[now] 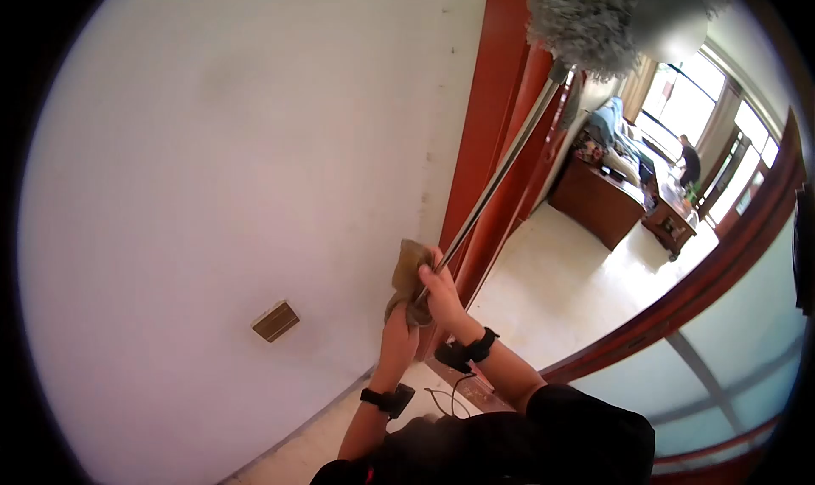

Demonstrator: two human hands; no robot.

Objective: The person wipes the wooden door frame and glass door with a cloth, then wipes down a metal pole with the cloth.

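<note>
A long-handled duster slants up to the right, its grey fluffy head [586, 27] near the top of the doorway and its metal pole [501, 175] running down to my hands. My right hand [441, 294] is closed around the lower pole, its thumb against a brown cloth [411, 264]. Just below it, my left hand [401, 332] is closed on the lower part of the cloth at the pole's bottom end. Folds of the cloth hide some of the left fingers. A black band sits on each wrist.
A white wall [212, 162] with a wall switch plate [276, 321] is on the left. The red door frame [475, 120] stands beside the pole. A frosted glass panel [730, 375] is at right. Beyond are a wooden cabinet [594, 201] and a person [688, 161].
</note>
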